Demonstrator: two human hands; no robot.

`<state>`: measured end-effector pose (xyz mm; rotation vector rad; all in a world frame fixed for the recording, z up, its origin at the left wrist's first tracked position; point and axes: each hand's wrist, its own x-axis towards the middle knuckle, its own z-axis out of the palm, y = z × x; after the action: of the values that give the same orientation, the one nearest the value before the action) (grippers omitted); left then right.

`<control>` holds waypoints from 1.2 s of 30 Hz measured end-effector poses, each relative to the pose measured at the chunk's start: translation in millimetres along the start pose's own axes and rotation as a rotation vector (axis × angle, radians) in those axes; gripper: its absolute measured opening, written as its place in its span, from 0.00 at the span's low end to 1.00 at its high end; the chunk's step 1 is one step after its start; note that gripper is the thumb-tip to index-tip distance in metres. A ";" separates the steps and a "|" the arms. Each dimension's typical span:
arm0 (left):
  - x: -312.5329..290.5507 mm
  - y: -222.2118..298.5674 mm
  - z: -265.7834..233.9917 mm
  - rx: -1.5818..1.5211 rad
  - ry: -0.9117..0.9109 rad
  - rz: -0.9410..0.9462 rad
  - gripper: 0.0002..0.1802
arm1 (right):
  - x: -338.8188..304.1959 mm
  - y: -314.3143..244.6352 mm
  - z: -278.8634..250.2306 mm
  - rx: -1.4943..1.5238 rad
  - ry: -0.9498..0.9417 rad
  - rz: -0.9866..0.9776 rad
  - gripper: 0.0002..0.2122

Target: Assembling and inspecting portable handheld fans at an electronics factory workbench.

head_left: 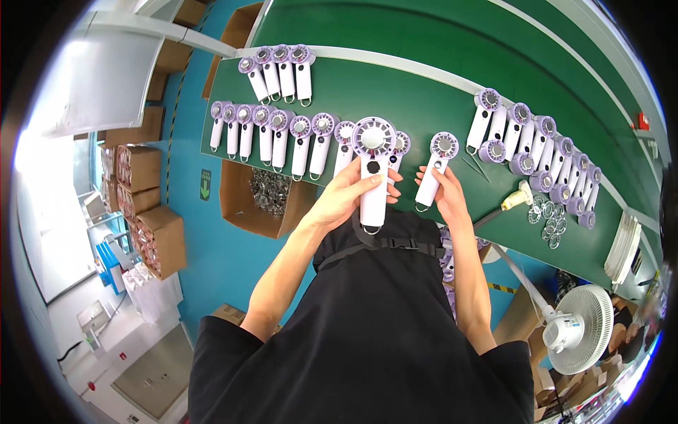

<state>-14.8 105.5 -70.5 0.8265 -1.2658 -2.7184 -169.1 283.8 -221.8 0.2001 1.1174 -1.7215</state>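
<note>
My left hand (340,194) is closed around the white handle of a handheld fan (373,198), raised toward me with its round purple head up and a wire loop at its base. A second handheld fan (428,187), in the same colours and tilted slightly, is gripped in my right hand (450,194). Behind the left one, more handheld fans stand partly hidden, one with its purple head (401,143) peeking out. Close to my right hand lie thin tweezers (477,167) on the green workbench (395,92).
Handheld fans (280,127) line the bench's left side; more (544,152) crowd the right. Near the front edge are a tool with a yellowish head (519,196) and clear rings (551,219). Below sits a cardboard box (236,198) of small parts. A pedestal fan (580,329) stands lower right.
</note>
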 end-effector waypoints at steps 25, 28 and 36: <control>-23.0 5.5 0.0 -0.028 0.034 0.079 0.21 | 39.2 58.6 -10.1 -0.029 -0.057 0.076 0.20; -20.8 3.9 -2.6 0.000 0.035 0.065 0.20 | 38.1 58.6 -8.9 -0.032 -0.043 0.077 0.20; 12.3 13.8 -37.1 0.240 0.298 0.152 0.21 | 46.7 64.5 -8.9 -0.063 -0.051 0.071 0.21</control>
<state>-10.2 67.2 -85.7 1.0597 -1.5286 -2.2531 -141.2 257.1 -292.0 0.1540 1.1120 -1.6179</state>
